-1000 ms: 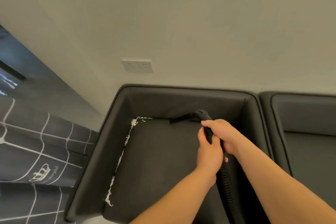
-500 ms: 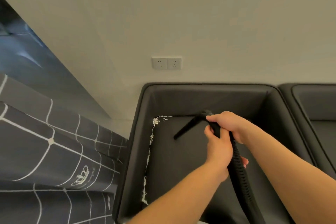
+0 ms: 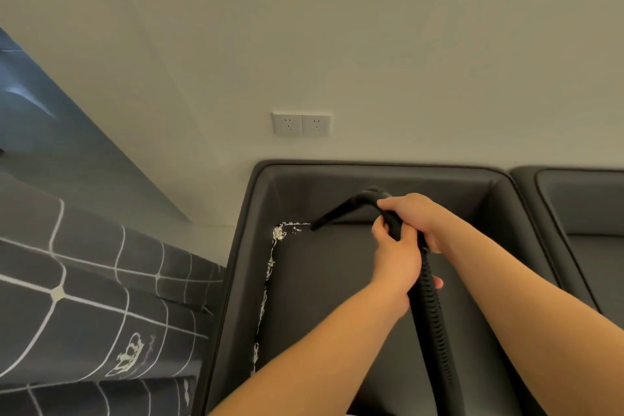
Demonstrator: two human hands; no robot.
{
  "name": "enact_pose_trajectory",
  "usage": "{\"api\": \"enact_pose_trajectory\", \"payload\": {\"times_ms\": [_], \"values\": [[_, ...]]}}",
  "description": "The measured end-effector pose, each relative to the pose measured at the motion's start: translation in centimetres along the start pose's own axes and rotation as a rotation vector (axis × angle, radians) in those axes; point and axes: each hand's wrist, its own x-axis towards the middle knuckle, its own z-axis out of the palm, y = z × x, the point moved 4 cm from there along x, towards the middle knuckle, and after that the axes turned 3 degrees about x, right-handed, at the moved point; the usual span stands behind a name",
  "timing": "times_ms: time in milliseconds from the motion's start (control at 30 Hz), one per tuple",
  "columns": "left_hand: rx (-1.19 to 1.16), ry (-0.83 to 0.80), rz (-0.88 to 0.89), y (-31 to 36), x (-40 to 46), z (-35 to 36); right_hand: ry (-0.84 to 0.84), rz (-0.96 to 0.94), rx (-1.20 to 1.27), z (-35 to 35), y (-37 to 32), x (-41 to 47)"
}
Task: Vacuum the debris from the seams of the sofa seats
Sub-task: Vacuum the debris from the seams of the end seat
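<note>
A dark grey sofa seat fills the lower middle of the head view. White debris lies in its back left corner and runs down the left seam. The black vacuum nozzle points left and down, its tip at the back seam just right of the debris pile. My right hand grips the bent handle from above. My left hand holds the ribbed black hose just below it.
A second sofa seat adjoins on the right. A double wall socket sits above the sofa back on the pale wall. A dark bedspread with white lines lies left of the sofa arm.
The nozzle tip has swung left along the back seam to the edge of the corner debris. The short debris line on the back seam looks shorter. My view shifted left.
</note>
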Motion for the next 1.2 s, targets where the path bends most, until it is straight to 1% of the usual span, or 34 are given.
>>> {"api": "enact_pose_trajectory", "payload": {"times_ms": [67,133,267,400,500,700,900,1033,1100,1133,1200], "values": [[-0.022,0.001,0.030,0.5,1.9,1.0,0.021,-0.005,-0.075,-1.2,-0.6,2.0],[-0.057,0.010,0.021,1.0,4.2,2.2,0.037,-0.005,-0.143,-2.6,-1.0,4.4],[-0.176,0.023,-0.021,2.3,9.1,4.3,0.036,-0.004,-0.196,-5.2,-1.7,9.7],[-0.301,0.012,-0.018,3.6,13.3,5.9,0.010,-0.009,-0.258,-7.7,-2.8,14.3],[-0.277,0.006,-0.037,4.0,15.8,7.3,-0.027,0.020,-0.233,-9.4,-2.9,16.5],[-0.134,0.082,-0.084,4.4,19.8,8.6,-0.071,0.054,-0.142,-10.9,-2.2,19.5],[-0.113,0.037,-0.141,2.6,20.7,9.4,-0.041,0.107,-0.038,-12.0,0.5,19.6],[-0.269,-0.070,-0.210,0.8,19.0,9.6,0.018,0.181,0.059,-13.5,3.4,18.4],[-0.241,-0.125,-0.174,0.1,18.3,9.8,0.015,0.186,0.082,-13.7,3.8,17.9],[-0.214,-0.127,-0.142,0.0,18.0,9.9,-0.001,0.172,0.070,-13.5,3.6,17.7],[-0.187,-0.128,-0.068,0.3,17.4,10.2,-0.028,0.110,-0.006,-13.3,2.3,17.1]]}}
